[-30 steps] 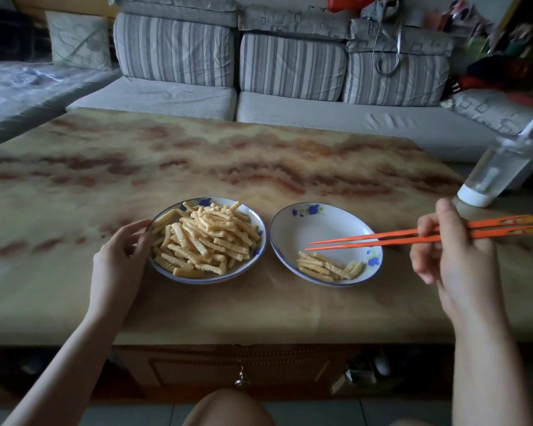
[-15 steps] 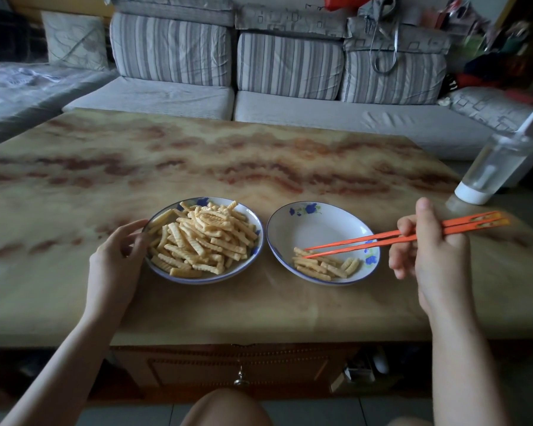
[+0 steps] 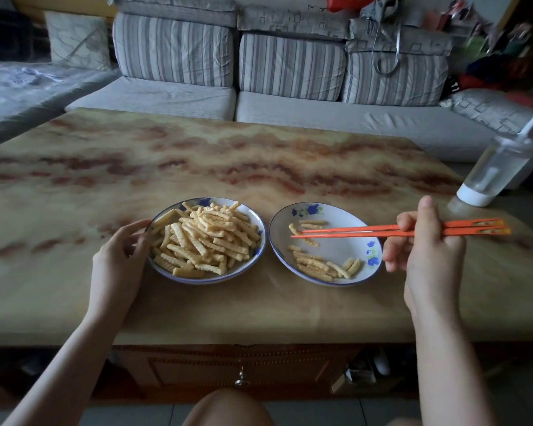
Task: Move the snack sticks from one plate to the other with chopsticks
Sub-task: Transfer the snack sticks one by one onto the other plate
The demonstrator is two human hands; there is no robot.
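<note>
My right hand [image 3: 428, 259] gripped the orange chopsticks [image 3: 351, 232], tips above the sparse plate [image 3: 336, 215], while my left hand [image 3: 120, 259] held the rim of the full plate [image 3: 206, 279] heaped with snack sticks [image 3: 203, 238].

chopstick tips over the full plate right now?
No, the tips of the chopsticks hang over the sparse plate, short of the full plate.

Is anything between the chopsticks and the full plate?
Nothing visible. The chopsticks hover over the right plate; only plate rims separate them from the snack sticks. The left hand holds the outer rim of the left plate.
</note>
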